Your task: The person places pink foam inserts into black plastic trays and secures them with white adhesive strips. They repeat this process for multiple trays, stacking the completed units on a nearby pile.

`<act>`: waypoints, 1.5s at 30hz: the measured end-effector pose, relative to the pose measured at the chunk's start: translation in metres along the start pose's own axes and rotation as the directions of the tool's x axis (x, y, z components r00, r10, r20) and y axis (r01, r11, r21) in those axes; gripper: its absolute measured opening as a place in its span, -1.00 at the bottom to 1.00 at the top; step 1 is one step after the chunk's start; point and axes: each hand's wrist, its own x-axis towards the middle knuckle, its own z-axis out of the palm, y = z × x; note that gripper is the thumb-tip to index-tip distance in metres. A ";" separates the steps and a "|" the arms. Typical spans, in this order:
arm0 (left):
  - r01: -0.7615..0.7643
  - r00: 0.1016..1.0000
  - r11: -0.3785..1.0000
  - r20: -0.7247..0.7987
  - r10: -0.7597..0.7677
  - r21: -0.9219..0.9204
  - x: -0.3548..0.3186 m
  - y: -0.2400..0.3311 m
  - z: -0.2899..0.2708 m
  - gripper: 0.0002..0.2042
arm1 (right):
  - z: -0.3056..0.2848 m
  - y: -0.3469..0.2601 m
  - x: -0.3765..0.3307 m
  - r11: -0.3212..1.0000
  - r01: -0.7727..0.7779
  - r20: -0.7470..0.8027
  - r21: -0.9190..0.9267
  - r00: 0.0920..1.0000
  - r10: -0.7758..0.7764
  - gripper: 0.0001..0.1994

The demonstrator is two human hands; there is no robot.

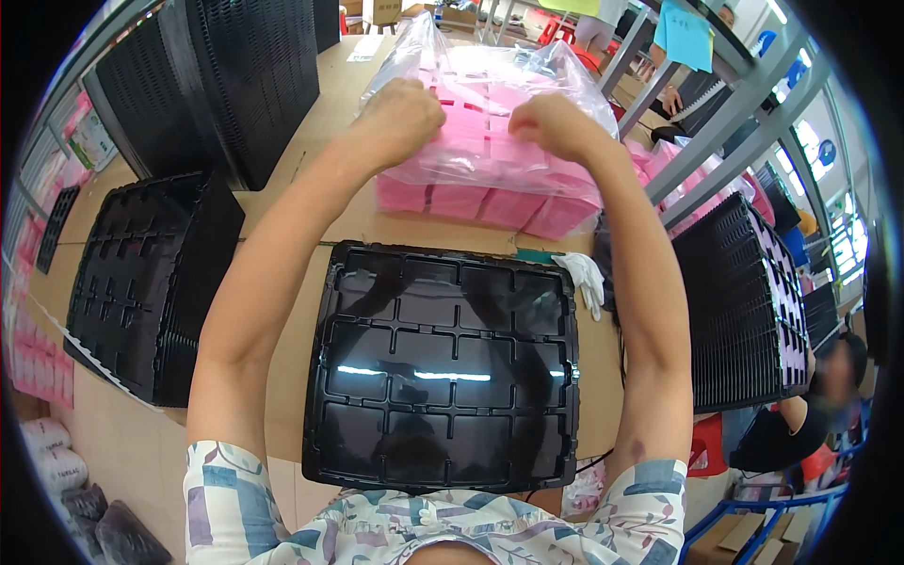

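Beyond the tray, a clear plastic bag (414,171) lies draped over a stack of pink blocks (452,201). My left hand (403,118) is closed on the bag's film at the stack's left side. Over the stack's right part, my right hand (557,126) has its fingers curled together; what they pinch, if anything, is too small to make out. Between my forearms and close to my body sits a shiny black plastic tray (447,363) with ribbed compartments. I see no blocks in it.
Tall stacks of black trays (202,89) stand at the far left, with a shorter black stack (141,282) nearer. Another tray stack (739,306) stands right, beside grey metal posts (744,141). A white glove (584,281) lies by the tray. A person (782,428) is at the right.
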 end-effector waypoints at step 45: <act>0.020 0.954 -0.917 0.281 -0.101 -0.398 -0.051 0.083 -0.013 0.07 | -0.049 -0.040 -0.041 0.400 0.238 -0.429 0.885 0.751 0.503 -0.71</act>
